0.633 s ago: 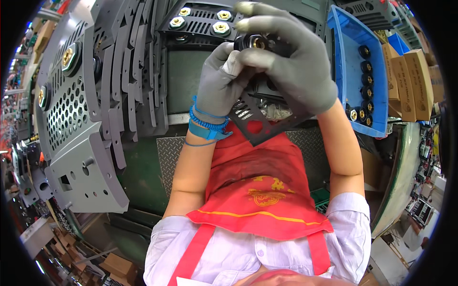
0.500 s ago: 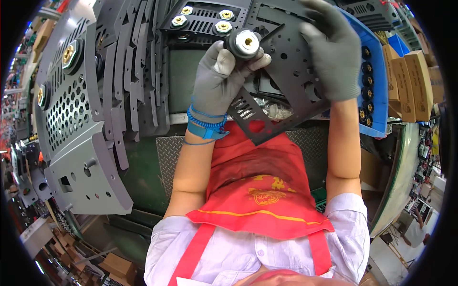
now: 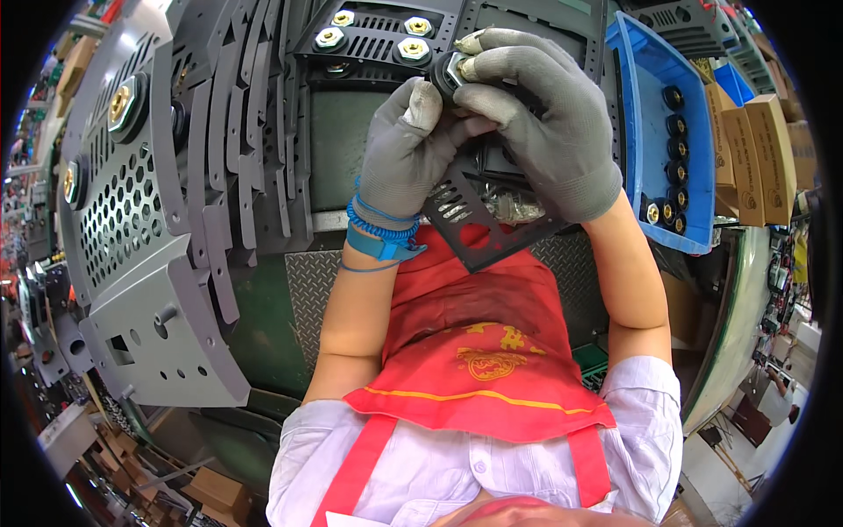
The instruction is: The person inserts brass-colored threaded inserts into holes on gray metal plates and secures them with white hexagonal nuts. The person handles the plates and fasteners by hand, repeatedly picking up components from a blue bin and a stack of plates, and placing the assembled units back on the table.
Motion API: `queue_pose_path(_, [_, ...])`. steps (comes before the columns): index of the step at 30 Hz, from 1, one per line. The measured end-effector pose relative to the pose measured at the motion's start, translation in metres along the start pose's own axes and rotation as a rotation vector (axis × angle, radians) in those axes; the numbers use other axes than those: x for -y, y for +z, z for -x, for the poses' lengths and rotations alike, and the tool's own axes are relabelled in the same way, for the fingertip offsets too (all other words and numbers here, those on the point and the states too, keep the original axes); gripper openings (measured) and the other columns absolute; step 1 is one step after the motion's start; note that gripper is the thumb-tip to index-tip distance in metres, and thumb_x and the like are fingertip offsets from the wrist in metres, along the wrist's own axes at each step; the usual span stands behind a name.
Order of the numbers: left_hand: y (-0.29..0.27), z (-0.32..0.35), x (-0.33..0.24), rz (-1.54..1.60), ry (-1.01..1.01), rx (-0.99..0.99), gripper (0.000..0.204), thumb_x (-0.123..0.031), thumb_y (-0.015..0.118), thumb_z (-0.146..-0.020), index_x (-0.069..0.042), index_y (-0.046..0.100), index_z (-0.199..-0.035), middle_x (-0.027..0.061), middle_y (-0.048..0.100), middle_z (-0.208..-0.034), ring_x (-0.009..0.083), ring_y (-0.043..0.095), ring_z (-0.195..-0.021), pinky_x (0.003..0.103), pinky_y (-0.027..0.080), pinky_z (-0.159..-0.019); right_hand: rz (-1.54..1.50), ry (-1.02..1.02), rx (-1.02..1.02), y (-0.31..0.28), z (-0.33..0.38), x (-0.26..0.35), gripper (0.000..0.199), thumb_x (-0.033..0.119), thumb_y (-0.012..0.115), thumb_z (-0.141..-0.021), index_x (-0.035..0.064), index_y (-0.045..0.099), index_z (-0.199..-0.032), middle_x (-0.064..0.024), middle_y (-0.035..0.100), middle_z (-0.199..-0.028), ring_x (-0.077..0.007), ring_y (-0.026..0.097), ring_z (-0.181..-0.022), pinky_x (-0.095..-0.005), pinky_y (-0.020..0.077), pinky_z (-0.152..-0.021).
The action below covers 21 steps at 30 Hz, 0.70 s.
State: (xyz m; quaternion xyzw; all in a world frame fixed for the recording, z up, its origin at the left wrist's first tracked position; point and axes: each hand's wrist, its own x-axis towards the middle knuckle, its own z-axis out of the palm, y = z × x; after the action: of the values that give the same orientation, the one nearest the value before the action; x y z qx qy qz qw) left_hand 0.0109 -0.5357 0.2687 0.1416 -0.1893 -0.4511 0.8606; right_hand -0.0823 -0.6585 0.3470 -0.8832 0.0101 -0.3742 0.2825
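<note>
Both gloved hands meet over the workbench at a round black fitting (image 3: 442,81) with a silver hex nut on its face. My left hand (image 3: 395,154) is closed around its left side and underside. From the right, my right hand (image 3: 562,132) has its thumb and fingers pressed on the nut side, partly hiding it. Below the hands a dark sheet-metal panel (image 3: 479,250) with slots and round holes lies tilted, its corner jutting over the bench edge toward my apron. Another slotted panel (image 3: 376,44), just beyond, carries several similar fittings with brass centres.
A blue bin (image 3: 700,176) at the right holds several black fittings (image 3: 676,149). Cardboard boxes (image 3: 764,158) stand beyond it. On the left, grey perforated panels (image 3: 132,299) stand in a row, the nearest with fittings (image 3: 127,105) mounted. Small clear bags (image 3: 509,206) lie under the tilted panel.
My right hand has swung left and come down onto the fitting. The fitting has turned from facing up to facing right. My left hand has stayed nearly in place.
</note>
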Motion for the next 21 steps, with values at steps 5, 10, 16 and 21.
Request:
queue_pose_path(5, [0.001, 0.000, -0.001, 0.023, -0.050, -0.034, 0.027, -0.022, 0.057, -0.100, 0.003, 0.059, -0.111, 0.0135, 0.064, -0.114, 0.0264, 0.065, -0.107, 0.045, 0.056, -0.097, -0.212, 0.160, 0.044, -0.001, 0.001, 0.002, 0.018, 0.017, 0.075, -0.079, 0.0078, 0.069, -0.093, -0.0085, 0.070, -0.102, -0.0285, 0.067, -0.096, -0.0371, 0.0524, -0.083])
queue_pose_path(10, [0.001, 0.004, 0.003, -0.098, -0.006, -0.097, 0.026, -0.023, 0.059, -0.099, 0.001, 0.058, -0.109, 0.0126, 0.064, -0.113, 0.0253, 0.065, -0.106, 0.044, 0.055, -0.096, 0.046, 0.224, 0.198, -0.013, 0.001, 0.011, 0.020, 0.007, 0.074, -0.079, 0.0010, 0.067, -0.096, -0.0165, 0.064, -0.119, -0.0240, 0.065, -0.102, -0.0338, 0.0521, -0.085])
queue_pose_path(16, [0.001, 0.001, 0.002, -0.037, -0.031, -0.027, 0.024, -0.023, 0.059, -0.100, 0.000, 0.058, -0.107, 0.0127, 0.064, -0.113, 0.0246, 0.065, -0.105, 0.043, 0.056, -0.095, 0.085, -0.111, 0.129, -0.013, -0.003, 0.002, 0.020, 0.008, 0.075, -0.079, 0.0006, 0.067, -0.096, -0.0147, 0.069, -0.106, -0.0258, 0.066, -0.101, -0.0340, 0.0523, -0.085])
queue_pose_path(21, [0.001, 0.000, -0.001, -0.034, -0.059, -0.008, 0.028, -0.025, 0.056, -0.101, 0.001, 0.059, -0.111, 0.0128, 0.065, -0.115, 0.0243, 0.065, -0.105, 0.045, 0.055, -0.096, -0.071, -0.073, 0.155, -0.011, -0.003, -0.001, 0.018, 0.006, 0.073, -0.081, 0.0006, 0.066, -0.097, -0.0163, 0.068, -0.111, -0.0268, 0.066, -0.100, -0.0348, 0.0527, -0.085])
